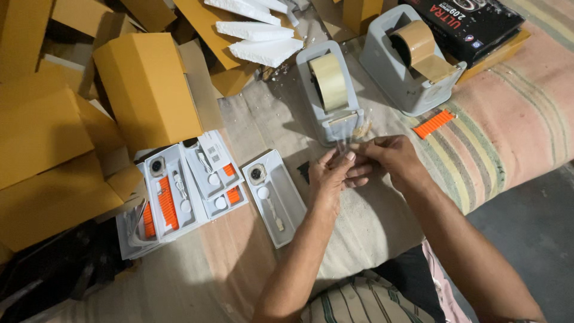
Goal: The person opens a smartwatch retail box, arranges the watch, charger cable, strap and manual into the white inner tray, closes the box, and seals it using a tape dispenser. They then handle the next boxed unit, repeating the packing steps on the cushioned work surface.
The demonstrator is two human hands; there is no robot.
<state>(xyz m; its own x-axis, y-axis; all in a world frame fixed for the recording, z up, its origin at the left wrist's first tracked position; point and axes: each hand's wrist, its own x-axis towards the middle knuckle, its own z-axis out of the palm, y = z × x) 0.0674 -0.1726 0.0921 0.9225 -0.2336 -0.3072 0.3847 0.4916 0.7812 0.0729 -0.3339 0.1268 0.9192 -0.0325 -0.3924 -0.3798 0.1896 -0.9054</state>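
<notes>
Lighting dim and warm, overall yellow-orange cast. Source appears overhead and slightly left: the 2 tape dispensers [330, 90] throw soft shadows onto the cloth [263, 119]. Lower-left corner falls to near black; lower-right floor [526, 221] grey and murky. White foam pieces [254, 30] are the brightest area, near clipping. Focus fair at centre; hands [359, 167] slightly soft. Mild wide-angle stretch at edges.

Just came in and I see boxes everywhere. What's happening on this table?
A person's left hand and right hand meet over a small clear strip of tape in front of the nearer grey tape dispenser. Grey trays with watches and orange straps lie to the left, beside yellow cartons.
</notes>
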